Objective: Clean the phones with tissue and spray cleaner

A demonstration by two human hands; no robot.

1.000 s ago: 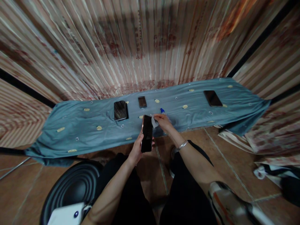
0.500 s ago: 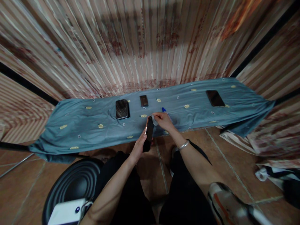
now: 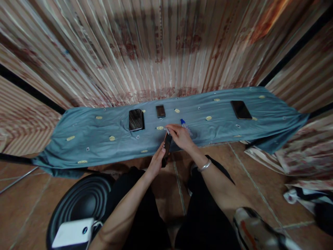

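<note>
left hand [image 3: 156,160] grips a dark phone [image 3: 166,148], turned nearly edge-on, held just at the near edge of the blue cloth [image 3: 104,146], above the tiled floor [image 3: 260,187]. right hand [image 3: 181,136] is closed too, fingers pinching a small pale wipe [image 3: 167,131] right at the phone's top end, touching it. a silver bangle [image 3: 204,166] sits on that right wrist.

the cloth runs long across the low bench, dotted with little yellow patches. just behind the right hand lies a small bottle with a blue cap [image 3: 183,122], partly hidden by the fingers. farther back, a second phone [image 3: 136,119] lies flat, glossy face up, and beside it a smaller dark device [image 3: 160,111]. well off to the right, a third phone [image 3: 240,109] rests flat on the cloth, apart from everything else.

behind it all hangs a striped curtain [image 3: 161,52]. down near the person's left knee, a round black stool [image 3: 78,205] with a white box [image 3: 73,233] on it. dark trousers, a pale shoe [image 3: 257,229] at lower right.
</note>
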